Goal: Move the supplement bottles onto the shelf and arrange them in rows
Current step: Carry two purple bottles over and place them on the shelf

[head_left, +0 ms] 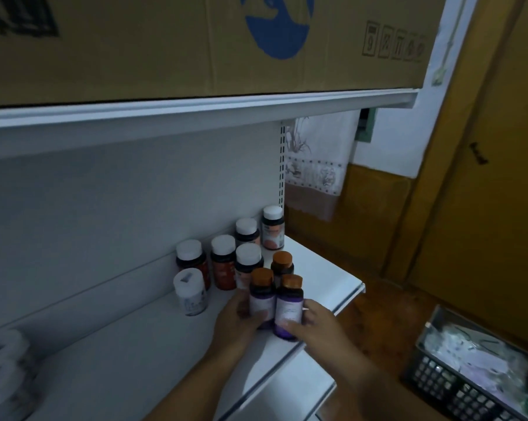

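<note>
Two purple bottles with orange caps stand side by side near the front of the white shelf (129,354). My left hand (237,322) grips the left purple bottle (262,294). My right hand (314,325) grips the right purple bottle (289,305). A third orange-capped bottle (282,264) stands just behind them. Further back, several dark bottles with white caps (248,230) line the shelf's back wall. A white bottle (190,294) stands to the left of the group.
A large cardboard box (165,41) fills the upper shelf overhead. White containers (4,369) sit at the shelf's left end. On the floor at the right stands a black crate (457,387) with wrapped goods, beside a yellow door (484,177).
</note>
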`<state>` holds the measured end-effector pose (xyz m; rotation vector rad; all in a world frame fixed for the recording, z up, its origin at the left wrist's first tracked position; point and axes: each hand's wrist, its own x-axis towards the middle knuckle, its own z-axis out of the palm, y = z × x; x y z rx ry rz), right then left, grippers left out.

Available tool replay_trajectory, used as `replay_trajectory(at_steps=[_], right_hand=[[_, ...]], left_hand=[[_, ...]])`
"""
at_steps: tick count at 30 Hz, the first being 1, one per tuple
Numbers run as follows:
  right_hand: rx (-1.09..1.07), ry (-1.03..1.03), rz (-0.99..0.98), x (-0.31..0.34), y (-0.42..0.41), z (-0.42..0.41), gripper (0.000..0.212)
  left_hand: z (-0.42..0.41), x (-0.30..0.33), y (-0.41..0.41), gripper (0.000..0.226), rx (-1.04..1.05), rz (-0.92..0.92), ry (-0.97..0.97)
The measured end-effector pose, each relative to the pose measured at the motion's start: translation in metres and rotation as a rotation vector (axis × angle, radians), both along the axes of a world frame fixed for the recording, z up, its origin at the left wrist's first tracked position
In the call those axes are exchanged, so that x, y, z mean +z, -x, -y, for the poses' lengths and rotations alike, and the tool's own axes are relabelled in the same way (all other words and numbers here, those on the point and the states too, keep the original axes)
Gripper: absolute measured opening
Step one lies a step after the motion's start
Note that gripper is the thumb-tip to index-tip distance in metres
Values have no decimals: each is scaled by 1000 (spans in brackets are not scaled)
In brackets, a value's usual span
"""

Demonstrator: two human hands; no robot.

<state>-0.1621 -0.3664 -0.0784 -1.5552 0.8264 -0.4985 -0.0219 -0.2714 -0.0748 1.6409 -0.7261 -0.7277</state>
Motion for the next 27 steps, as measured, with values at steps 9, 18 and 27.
replay_trajectory(at_steps=[9, 18, 27], right_hand=[[301, -163, 114, 42, -30, -59, 31], [723, -199, 182, 71, -119, -223, 61], [858, -517, 161, 69, -186, -461, 23]], left_hand=[[-115, 42, -25, 24, 27, -334, 163], [-314, 74, -46, 42, 342, -125, 111], [-550, 82, -57, 44, 644, -99, 207]])
